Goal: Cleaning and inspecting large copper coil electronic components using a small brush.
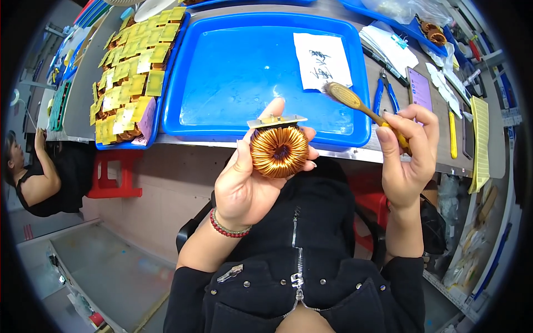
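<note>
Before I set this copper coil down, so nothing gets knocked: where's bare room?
The big blue plastic tray is bare left of the white handwritten paper; the golden brush overhangs the tray's right part. Crowded: left of the tray, yellow-topped copper coils; right of it, blue-handled pliers and a purple-screened phone.

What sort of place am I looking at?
Probably an electronics assembly workshop: rows of yellow-topped parts, a copper-wound coil in the left hand, and blue-handled pliers or cutters nearby.

Blue-handled pliers (380, 95) lie beside a purple-screened phone (420, 89), and a red stool (115, 191) stands at left.
</note>
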Motion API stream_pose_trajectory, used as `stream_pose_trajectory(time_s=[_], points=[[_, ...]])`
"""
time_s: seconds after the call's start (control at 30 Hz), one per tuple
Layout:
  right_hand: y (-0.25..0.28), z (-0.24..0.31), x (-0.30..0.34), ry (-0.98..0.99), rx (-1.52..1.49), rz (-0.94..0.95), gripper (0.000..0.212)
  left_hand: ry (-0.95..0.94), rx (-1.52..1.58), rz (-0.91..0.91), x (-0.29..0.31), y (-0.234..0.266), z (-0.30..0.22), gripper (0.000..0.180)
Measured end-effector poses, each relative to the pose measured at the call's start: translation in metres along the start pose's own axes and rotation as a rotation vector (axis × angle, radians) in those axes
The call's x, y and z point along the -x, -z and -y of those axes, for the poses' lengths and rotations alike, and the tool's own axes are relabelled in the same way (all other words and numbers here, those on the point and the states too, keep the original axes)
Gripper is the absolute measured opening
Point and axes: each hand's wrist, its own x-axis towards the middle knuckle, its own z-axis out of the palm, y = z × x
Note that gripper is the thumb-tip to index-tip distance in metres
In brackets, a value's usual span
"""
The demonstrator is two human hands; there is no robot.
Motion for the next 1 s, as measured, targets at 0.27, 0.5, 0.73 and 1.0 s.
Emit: stream_pose_trajectory(time_s=[0.27, 0.5, 0.73, 1.0], points=[[-0.003, 0.002, 0.0, 0.017, -0.077, 0.027, 0.017, -0.011, -0.028, -0.016, 0.001, -0.002, 0.0, 0.068], [0.002, 0.016, 0.002, 0.021, -0.104, 0.135, 0.017, 0.002, -0.004, -0.018, 0.002, -0.003, 0.002, 0.068], [-0.007, 0.015, -0.001, 0.058, 0.106, 0.102, 0.023, -0.008, 0.001, -0.039, 0.004, -0.002, 0.005, 0.066], [-0.017, 0.035, 0.016, 0.415, -0.197, 0.291, 0.03, -0.018, -0.143, -0.047, 0.003, -0.009, 0.0, 0.069]])
